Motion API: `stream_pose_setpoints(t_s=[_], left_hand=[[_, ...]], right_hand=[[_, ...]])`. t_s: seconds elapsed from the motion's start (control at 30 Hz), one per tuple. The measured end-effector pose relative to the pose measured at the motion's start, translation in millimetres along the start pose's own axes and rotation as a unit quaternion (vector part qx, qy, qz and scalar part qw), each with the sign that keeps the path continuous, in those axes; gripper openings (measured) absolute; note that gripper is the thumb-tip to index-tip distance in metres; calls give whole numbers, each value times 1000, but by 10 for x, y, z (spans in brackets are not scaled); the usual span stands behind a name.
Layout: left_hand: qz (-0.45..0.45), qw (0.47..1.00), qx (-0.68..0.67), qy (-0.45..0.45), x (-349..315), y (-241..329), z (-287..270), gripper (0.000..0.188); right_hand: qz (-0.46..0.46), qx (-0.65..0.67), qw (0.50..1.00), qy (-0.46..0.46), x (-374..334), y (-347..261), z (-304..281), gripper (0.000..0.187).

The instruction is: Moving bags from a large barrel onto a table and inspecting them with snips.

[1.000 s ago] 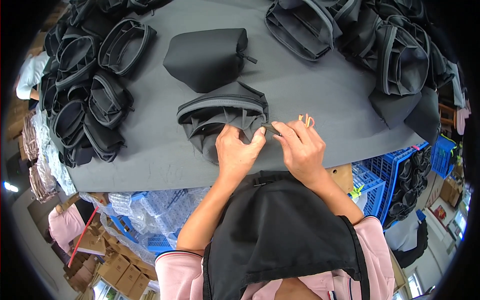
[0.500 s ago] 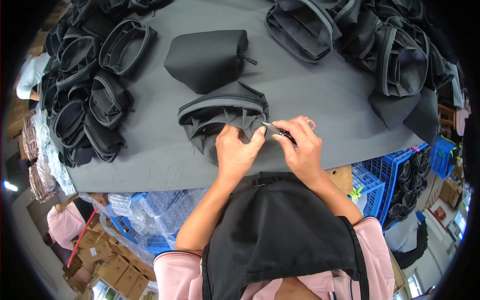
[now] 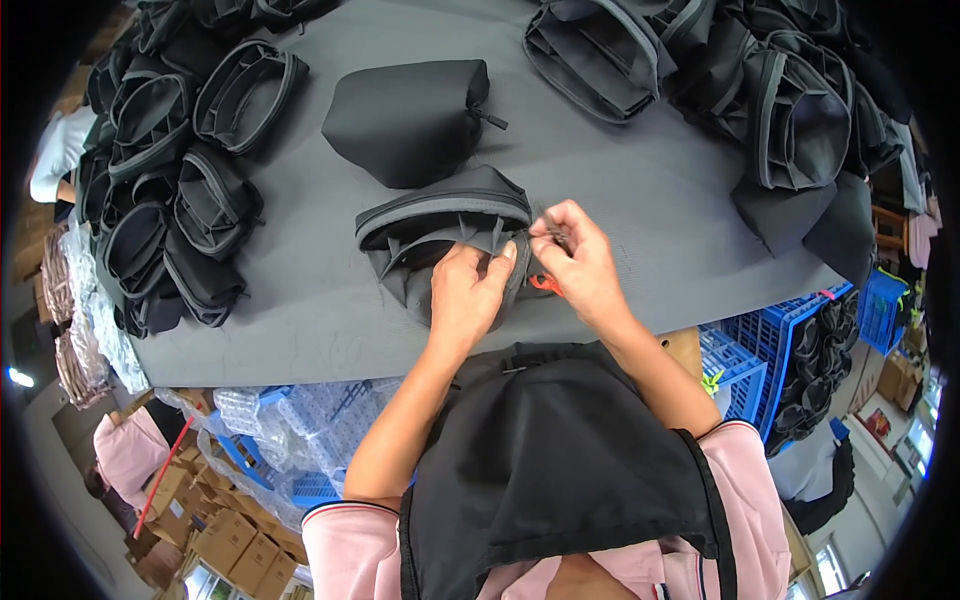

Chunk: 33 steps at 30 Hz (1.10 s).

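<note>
An unzipped black pouch [image 3: 440, 210] lies on the grey table, its mouth and inner pockets facing me. My left hand [image 3: 467, 290] grips its near right side, thumb outside and fingers partly hidden in the opening. Close by the pouch's right edge, my right hand [image 3: 580, 262] is closed around a pair of thread snips, whose orange-red finger ring [image 3: 546, 285] hangs below the fingers. The blades are blurred and mostly covered by the hand. Just beyond sits a closed black pouch [image 3: 405, 115] with a zipper pull on its right.
Open black pouches [image 3: 150, 250] are heaped at the left of the table [image 3: 290, 300], with more pouches [image 3: 800, 110] at the right. Below the table edge stand blue crates [image 3: 735, 365] and bubble wrap [image 3: 320, 420]. Cardboard boxes [image 3: 235, 545] are stacked at lower left.
My right hand has shifted left and slightly up, turning the snips so their ring now hangs below the hand. My left hand keeps its hold on the pouch.
</note>
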<state>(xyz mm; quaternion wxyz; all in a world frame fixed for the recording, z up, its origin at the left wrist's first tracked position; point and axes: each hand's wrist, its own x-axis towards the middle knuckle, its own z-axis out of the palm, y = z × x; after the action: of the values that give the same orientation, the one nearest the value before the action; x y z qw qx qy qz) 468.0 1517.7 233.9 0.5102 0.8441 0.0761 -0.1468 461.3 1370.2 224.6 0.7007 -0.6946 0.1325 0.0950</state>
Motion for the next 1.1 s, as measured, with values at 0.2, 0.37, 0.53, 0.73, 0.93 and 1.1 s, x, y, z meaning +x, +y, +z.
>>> stream_pose_setpoints(t_s=[0.2,0.37,0.53,0.73,0.93,1.1], left_hand=[[-40,998,-10,-42,148,-19,-93,38],[-74,993,-2,-97,229,17,-155,42],[-79,992,2,-101,222,63,-142,44],[-85,991,8,-99,205,80,-137,46],[-73,992,20,-98,200,72,-130,47],[-72,992,29,-99,211,107,-151,47]], right_hand=[[-32,-63,996,55,-321,-93,-53,21],[-164,-260,951,33,-429,-172,-162,19],[-196,-302,933,5,-430,-166,-159,20],[-290,-391,873,3,-397,-196,-140,25],[-334,-424,842,11,-401,-170,-149,26],[-318,-378,869,23,-428,-107,-165,25]])
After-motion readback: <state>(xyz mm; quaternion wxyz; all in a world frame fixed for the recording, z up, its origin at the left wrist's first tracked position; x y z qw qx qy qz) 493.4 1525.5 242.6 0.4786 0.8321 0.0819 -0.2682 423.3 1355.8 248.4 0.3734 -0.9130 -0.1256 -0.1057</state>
